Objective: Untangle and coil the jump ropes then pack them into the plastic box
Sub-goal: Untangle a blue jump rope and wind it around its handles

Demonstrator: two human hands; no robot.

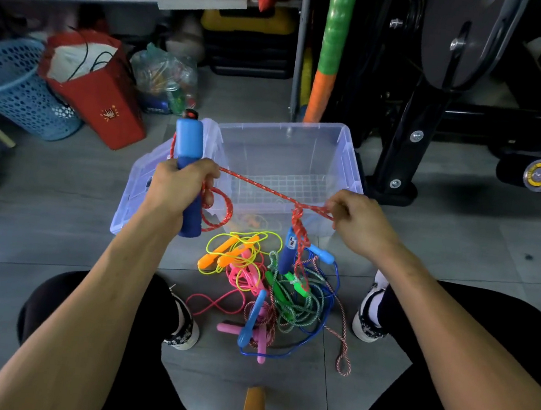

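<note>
Grey floor tiles (59,214) run under a cluttered storage corner, with a blue perforated basket (13,84) and a red paper bag (96,90) at the left and black gym equipment (444,89) at the right. Between them, on the floor, sits the clear plastic box (287,159), its lid (143,183) lying tilted against its left side; little shows inside the box beyond its grid-patterned bottom. The left hand (180,187) has its fingers curled round a blue handle (187,168), held roughly upright, with loops of red braided rope (258,185) hanging beside it. That rope stretches taut across the front of the box to the right hand (358,218), whose fingers pinch it just beside a knot; from the knot, strands drop to a second blue handle (288,254). Below, on the floor between the person's shoes, lies a tangled pile of jump ropes (272,292): yellow cord with orange handles, pink, green, blue, and a red-and-white twisted rope trailing off to the right.
</note>
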